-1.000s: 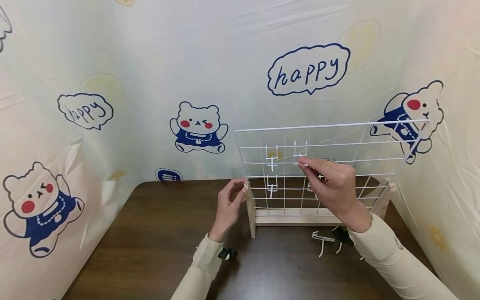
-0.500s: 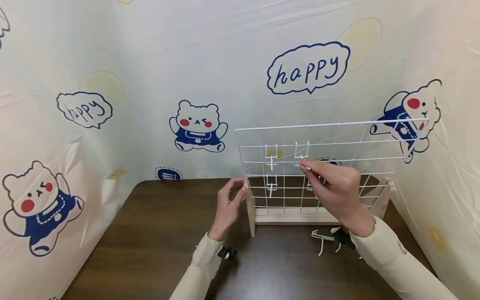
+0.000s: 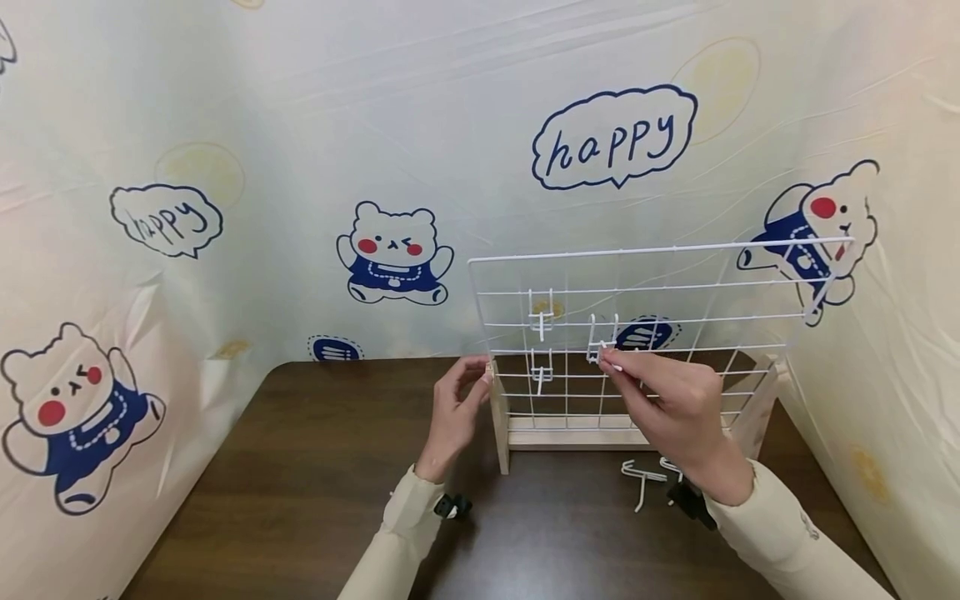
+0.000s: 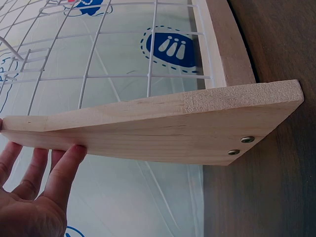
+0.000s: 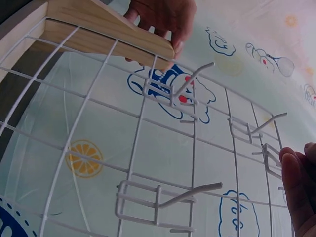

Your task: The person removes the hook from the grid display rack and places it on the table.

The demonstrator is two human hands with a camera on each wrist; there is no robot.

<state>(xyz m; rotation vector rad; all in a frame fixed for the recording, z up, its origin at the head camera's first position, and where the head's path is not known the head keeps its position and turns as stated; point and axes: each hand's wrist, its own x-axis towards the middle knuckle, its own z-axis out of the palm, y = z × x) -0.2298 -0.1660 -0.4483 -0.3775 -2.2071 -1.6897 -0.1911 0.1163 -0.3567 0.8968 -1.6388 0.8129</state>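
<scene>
My right hand [image 3: 671, 408] pinches a white wire hook [image 3: 592, 335] between thumb and fingertips, in front of the white wire grid [image 3: 660, 249]. Whether this hook catches on a grid wire I cannot tell. My left hand [image 3: 454, 417] holds the upper end of the wooden side post [image 4: 138, 136]; in the left wrist view several fingertips touch its outer face. Two more hooks, an upper hook [image 3: 542, 316] and a lower hook [image 3: 542, 375], hang at the grid's left. Another attached hook [image 5: 158, 203] shows in the right wrist view; my right hand hides it in the head view.
On the dark wooden table [image 3: 315, 483], a loose hook [image 3: 642, 477] lies before the stand, with another partly hidden behind the right wrist. A wooden base bar [image 3: 570, 438] joins the side posts. A printed curtain [image 3: 450, 125] hangs behind and at both sides.
My right hand has lowered the pinched hook by about one grid row, from near the upper wires. My left hand stays on the post.
</scene>
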